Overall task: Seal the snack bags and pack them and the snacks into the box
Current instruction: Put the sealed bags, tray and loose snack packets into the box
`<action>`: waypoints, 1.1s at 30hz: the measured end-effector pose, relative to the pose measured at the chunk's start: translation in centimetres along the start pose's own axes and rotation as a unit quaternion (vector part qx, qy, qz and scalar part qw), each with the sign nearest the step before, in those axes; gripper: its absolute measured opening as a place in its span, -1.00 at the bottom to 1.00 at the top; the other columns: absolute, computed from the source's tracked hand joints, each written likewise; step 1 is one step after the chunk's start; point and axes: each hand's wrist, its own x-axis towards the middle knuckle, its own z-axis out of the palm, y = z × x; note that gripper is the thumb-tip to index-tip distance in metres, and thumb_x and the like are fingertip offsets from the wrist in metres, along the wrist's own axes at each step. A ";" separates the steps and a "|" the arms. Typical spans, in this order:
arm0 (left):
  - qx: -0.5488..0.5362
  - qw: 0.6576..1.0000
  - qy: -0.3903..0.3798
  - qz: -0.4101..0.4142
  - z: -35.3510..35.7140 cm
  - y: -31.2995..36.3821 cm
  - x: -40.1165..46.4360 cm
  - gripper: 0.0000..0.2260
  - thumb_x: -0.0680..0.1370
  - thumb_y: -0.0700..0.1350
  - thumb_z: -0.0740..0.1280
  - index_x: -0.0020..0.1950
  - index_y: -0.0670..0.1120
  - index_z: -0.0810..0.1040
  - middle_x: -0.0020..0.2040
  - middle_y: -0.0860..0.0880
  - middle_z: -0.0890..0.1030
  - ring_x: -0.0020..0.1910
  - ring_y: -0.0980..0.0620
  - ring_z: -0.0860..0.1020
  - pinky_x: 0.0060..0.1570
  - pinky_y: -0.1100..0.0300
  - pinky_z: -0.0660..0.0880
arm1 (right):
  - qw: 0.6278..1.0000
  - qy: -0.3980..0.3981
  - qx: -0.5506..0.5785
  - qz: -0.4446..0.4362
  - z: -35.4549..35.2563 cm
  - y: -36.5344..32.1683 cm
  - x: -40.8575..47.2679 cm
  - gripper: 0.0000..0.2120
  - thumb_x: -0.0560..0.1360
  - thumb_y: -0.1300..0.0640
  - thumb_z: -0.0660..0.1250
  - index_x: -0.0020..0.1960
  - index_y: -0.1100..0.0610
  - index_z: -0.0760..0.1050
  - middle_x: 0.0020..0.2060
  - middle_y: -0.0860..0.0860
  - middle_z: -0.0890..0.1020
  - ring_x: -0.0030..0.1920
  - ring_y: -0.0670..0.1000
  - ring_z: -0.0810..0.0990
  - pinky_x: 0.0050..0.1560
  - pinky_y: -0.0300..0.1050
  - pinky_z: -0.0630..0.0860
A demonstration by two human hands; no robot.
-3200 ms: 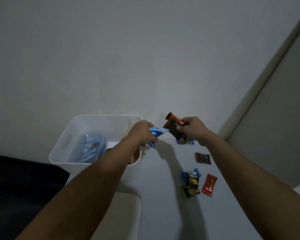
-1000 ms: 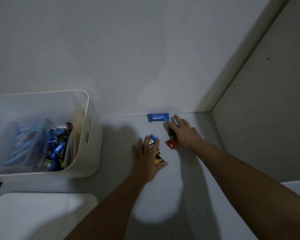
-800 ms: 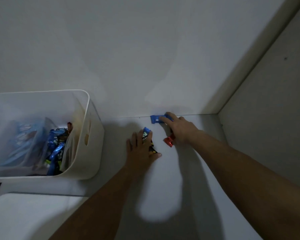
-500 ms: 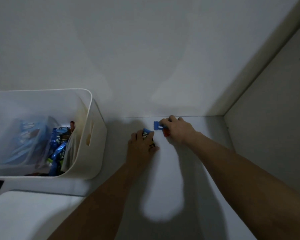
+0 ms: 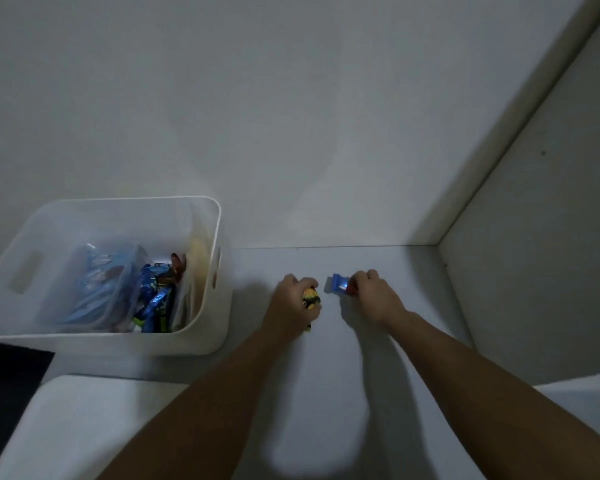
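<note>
Head view: both hands rest low on the white table (image 5: 326,393), each with fingers curled round snacks. Left hand (image 5: 290,303) grips a yellow-and-black packet (image 5: 311,298), part of it showing at the thumb side. Right hand (image 5: 374,294) grips a blue wrapper (image 5: 336,284), its long axis pointing toward 9 o'clock from the fingers, with a red wrapper (image 5: 352,289) tucked beside it. White box (image 5: 219,237) stands at 9 o'clock from both hands, already holding a clear bag and blue packets. Left hand is nearer the box, just beside its right wall; right hand is farther, with the left hand between it and the box. Judgement: packing is well advanced; both loads must be carried toward 9 o'clock and over the rim.
</note>
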 end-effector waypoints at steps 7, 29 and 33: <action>-0.059 0.995 0.077 0.034 -11.3 3.8 0.5 -0.62 0.35 -0.17 0.51 0.16 -0.08 0.61 0.00 -0.17 0.56 -0.02 -0.10 0.56 -0.06 0.32 0.33 | 0.990 0.053 0.127 -0.012 -9.0 -9.1 -1.0 -0.79 0.49 0.15 0.30 0.09 0.23 0.44 -0.02 0.23 0.57 -0.07 0.26 0.60 -0.16 0.03 0.54; -0.251 0.935 0.028 -0.247 -27.7 -10.4 -5.9 -0.32 0.59 0.30 -0.06 0.58 -0.09 -0.02 0.58 -0.10 0.08 0.54 -0.15 0.12 0.49 -0.08 0.12 | 0.907 0.003 0.421 0.024 -5.0 -34.7 -2.0 -0.43 0.57 -0.05 0.24 0.44 0.26 0.27 0.31 0.15 0.43 0.21 0.21 0.50 0.02 0.18 0.62; -0.189 0.948 0.141 -0.211 -28.5 -11.1 -6.8 -0.46 0.63 0.20 0.00 0.17 -0.22 0.51 0.24 -0.23 0.55 0.19 -0.20 0.52 0.27 -0.05 0.43 | 0.911 0.049 0.409 0.012 -4.8 -34.1 -2.8 -0.69 0.58 0.12 0.24 0.19 0.32 0.48 -0.04 0.16 0.50 -0.05 0.13 0.55 0.00 0.18 0.62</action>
